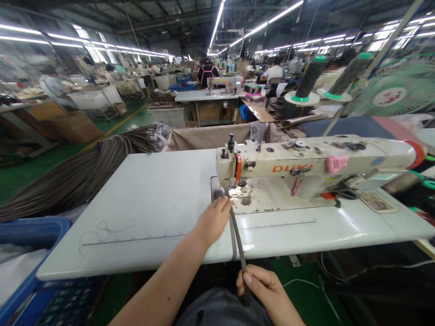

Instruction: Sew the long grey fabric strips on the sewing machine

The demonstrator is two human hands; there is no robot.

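- Presently, a narrow dark grey strap (238, 240) is held taut from the needle area over the table's front edge.
- Its upper end is pressed down by the left hand (212, 222), fingers closed.
- Its lower end is pinched in the right hand (263, 285).
- Feeding under the white industrial sewing machine (306, 170) is judged barely begun; most strap length remains unstitched.
- A bundle of similar grey straps (84, 172) is draped left of the white table (146, 203).

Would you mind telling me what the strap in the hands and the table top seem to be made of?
Strap: dark grey, narrow and flat, bending limply from the left hand at the machine to the right hand; likely woven webbing or synthetic leather, too small to tell.
Table top: smooth white, faintly glossy, with scuffs and a pen line; probably laminate over board.
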